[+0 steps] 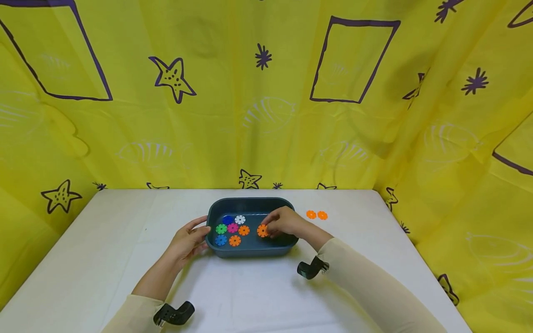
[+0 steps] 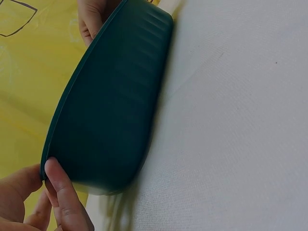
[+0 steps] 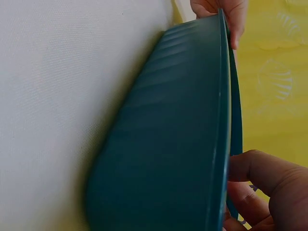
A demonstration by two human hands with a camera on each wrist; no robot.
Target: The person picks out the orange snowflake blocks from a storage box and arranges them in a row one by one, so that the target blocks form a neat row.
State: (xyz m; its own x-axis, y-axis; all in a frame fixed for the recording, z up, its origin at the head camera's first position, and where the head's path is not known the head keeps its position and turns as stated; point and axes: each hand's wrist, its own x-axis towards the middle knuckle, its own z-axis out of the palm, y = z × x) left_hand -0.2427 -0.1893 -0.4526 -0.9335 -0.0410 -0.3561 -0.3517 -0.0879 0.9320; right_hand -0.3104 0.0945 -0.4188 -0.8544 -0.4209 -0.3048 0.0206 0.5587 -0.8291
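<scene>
Cream sleeves [image 1: 370,282] are closest, both chopped off at the bottom of the head view, with a black wrist camera [image 1: 174,314] by each cuff. Past those there's a dark teal tub [image 1: 250,253] on the white worktop [image 1: 258,296], and the person's left hand [image 1: 185,240] is gripping its left end, digits on either side of the rim; the left wrist view backs that up, though the hand gets cut off in the corner. The right hand [image 1: 287,222] reaches in over the right end, pinching an orange disc [image 1: 262,231] inside the tub. Fingers cover part of that one, and honestly can't tell whether it's touching the bottom. Bunched in the left half: a dark blue disc [image 1: 227,219], white disc [image 1: 239,219], green disc [image 1: 221,229], pink disc [image 1: 232,228], lighter blue disc [image 1: 220,240] and two more orange ones [image 1: 235,240]. The hand hides a chunk of the tub's right end, so no clue what's under it. Two loose orange discs [image 1: 322,215] sit side by side on the worktop, near that end. In both wrist views the tub's outer wall blocks the discs. Yellow printed curtain [image 1: 208,125] behind everything.
</scene>
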